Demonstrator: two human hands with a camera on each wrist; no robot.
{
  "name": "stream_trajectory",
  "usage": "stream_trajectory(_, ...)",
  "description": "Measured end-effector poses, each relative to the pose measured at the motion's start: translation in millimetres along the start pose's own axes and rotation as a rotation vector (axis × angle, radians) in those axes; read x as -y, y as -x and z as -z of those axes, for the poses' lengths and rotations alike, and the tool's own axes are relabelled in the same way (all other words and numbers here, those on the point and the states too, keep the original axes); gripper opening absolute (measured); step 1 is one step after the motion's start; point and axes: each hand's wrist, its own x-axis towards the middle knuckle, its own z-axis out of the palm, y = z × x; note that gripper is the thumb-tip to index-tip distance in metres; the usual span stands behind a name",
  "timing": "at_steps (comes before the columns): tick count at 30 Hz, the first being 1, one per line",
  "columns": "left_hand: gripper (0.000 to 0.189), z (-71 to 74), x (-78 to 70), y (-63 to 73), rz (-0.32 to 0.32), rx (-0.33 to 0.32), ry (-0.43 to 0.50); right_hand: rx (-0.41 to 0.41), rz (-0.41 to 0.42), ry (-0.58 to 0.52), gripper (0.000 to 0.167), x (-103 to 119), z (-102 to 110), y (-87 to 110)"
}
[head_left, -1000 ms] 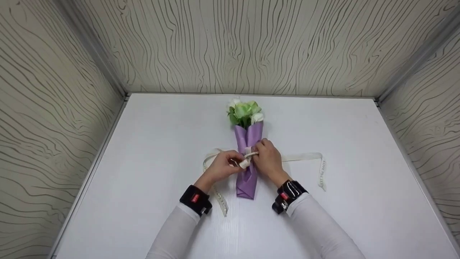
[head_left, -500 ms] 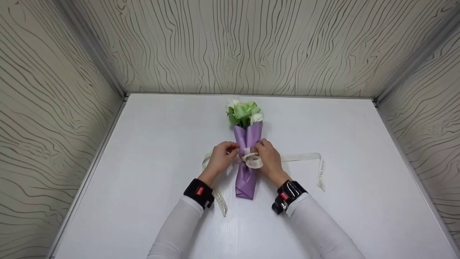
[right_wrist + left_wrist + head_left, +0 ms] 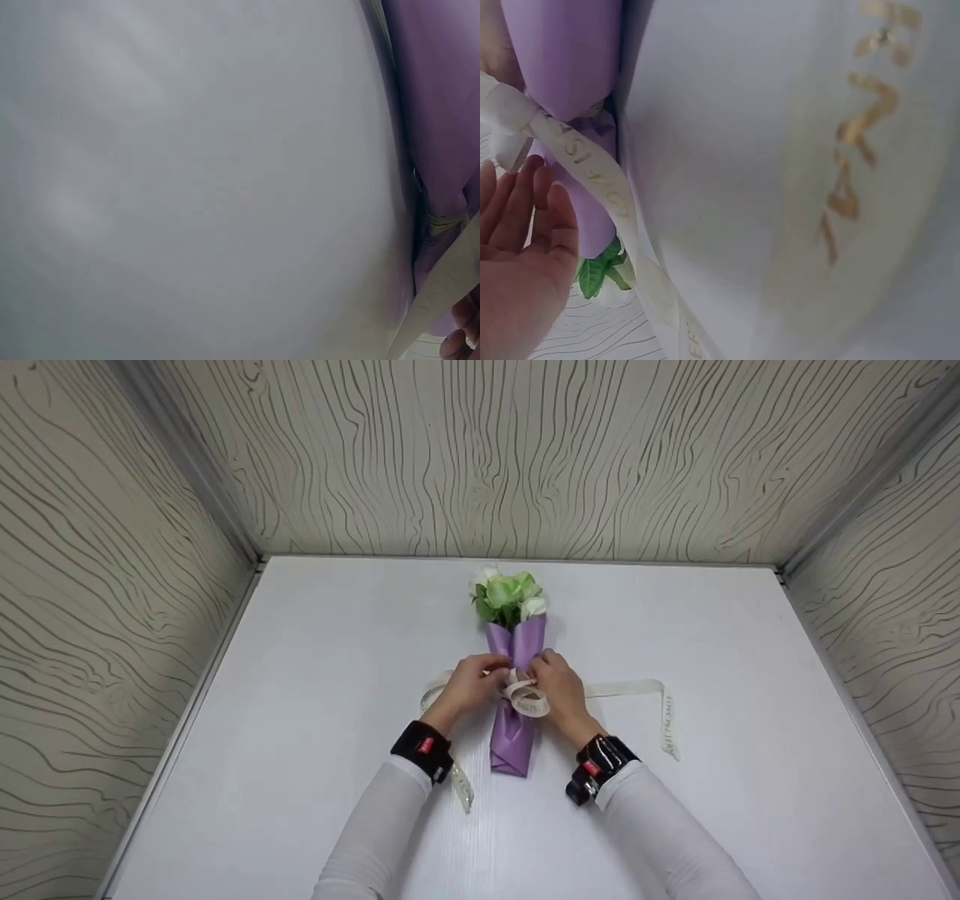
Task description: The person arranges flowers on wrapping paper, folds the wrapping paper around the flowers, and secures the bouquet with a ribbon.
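A bouquet in purple wrapping paper [image 3: 512, 742] lies on the white table, its green and white flowers [image 3: 508, 594] toward the back. A cream ribbon [image 3: 529, 705] with gold lettering is tied round its narrow waist and loops above the knot. My right hand [image 3: 562, 690] pinches the ribbon at the right of the loop; in the right wrist view its fingertips [image 3: 466, 322] show only at the lower corner. My left hand [image 3: 471, 684] is at the left of the knot. In the left wrist view its fingers [image 3: 559, 217] are loosely bent, fingertips right at the ribbon's edge.
One ribbon tail [image 3: 670, 727] stretches right over the table [image 3: 750, 810] and bends toward the front. The other tail [image 3: 461, 787] curls out at the left, partly hidden under the left forearm. Wood-patterned panels [image 3: 480, 457] enclose the back and sides.
My left hand let go of the ribbon loop, drew back left, then came in again beside the knot. The loop swung toward the right hand, which stays almost in place.
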Motion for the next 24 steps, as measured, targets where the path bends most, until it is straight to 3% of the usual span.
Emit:
stream_trajectory(5, 0.028, -1.4, -0.1, -0.4, -0.008, 0.025, -0.002, 0.003, 0.008, 0.007, 0.017, 1, 0, -0.8)
stream_trajectory(12, 0.02, -4.1, -0.1, -2.6, -0.034, -0.016, -0.05, 0.068, 0.016, -0.021, 0.012, -1, 3, -0.5)
stream_trajectory(19, 0.016, -4.6, 0.6, -0.9, -0.016, -0.114, -0.019, 0.191, -0.026, -0.252, 0.03, -11, 20, 0.2)
stream_trajectory(24, 0.015, -4.7, 2.8, 0.3, -0.031, -0.177, 0.008, 0.214, -0.034, -0.406, 0.025, -18, 44, -1.2)
